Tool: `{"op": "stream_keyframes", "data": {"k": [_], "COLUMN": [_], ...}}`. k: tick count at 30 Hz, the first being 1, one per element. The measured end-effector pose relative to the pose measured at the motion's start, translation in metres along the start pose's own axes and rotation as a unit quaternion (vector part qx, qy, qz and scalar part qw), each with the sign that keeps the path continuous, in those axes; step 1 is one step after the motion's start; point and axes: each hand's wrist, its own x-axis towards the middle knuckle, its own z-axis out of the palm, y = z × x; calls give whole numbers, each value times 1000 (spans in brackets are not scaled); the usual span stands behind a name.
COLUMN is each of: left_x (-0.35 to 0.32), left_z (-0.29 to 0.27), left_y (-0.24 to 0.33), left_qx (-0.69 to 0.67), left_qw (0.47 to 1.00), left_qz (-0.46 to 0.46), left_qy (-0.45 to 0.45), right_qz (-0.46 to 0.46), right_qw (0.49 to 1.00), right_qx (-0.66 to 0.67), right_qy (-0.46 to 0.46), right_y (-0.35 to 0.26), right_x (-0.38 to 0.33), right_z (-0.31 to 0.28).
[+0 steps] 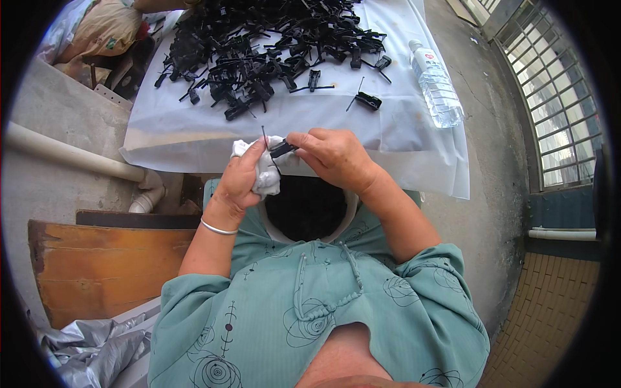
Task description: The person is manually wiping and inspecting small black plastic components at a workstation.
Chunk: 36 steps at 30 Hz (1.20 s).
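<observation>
My left hand (239,178) is closed round a bunched white cloth (266,180). A small black plastic part (282,150) with thin dark stems lies against the cloth, between my two hands. My right hand (339,155) pinches the right end of this part between thumb and fingers. Its exact kind I cannot make out. Just below my hands, between my knees, stands a pale round bucket (354,210) with dark contents. One similar black part (369,100) lies apart on the table, beyond my right hand.
A big heap of black parts (259,52) covers the far side of the table, which has a white plastic sheet (414,158). A clear water bottle (438,90) lies at its right. To my left are a wooden board (110,265) and a white pipe (71,152).
</observation>
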Motion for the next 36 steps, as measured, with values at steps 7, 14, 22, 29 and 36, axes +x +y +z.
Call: {"op": "stream_keyframes", "data": {"k": [7,14,22,29,36], "left_x": [4,-4,-5,-2,-1], "left_z": [22,21,31,24,21], "left_y": [-12,-14,-21,-32,-34], "left_qx": [164,262,447,553,602], "left_qw": [974,941,810,717,663], "left_qz": [148,182,379,423,446], "left_qy": [-59,-108,-8,9,22], "right_qz": [60,277,213,277,293], "right_qw": [980,906,949,901,912], "right_qx": [183,312,232,328,283], "right_qy": [48,64,11,59,45], "right_y": [-27,-14,-19,-14,-16], "right_x": [-3,-3,-13,-28,-26], "right_z": [-11,6,3,37,41]}}
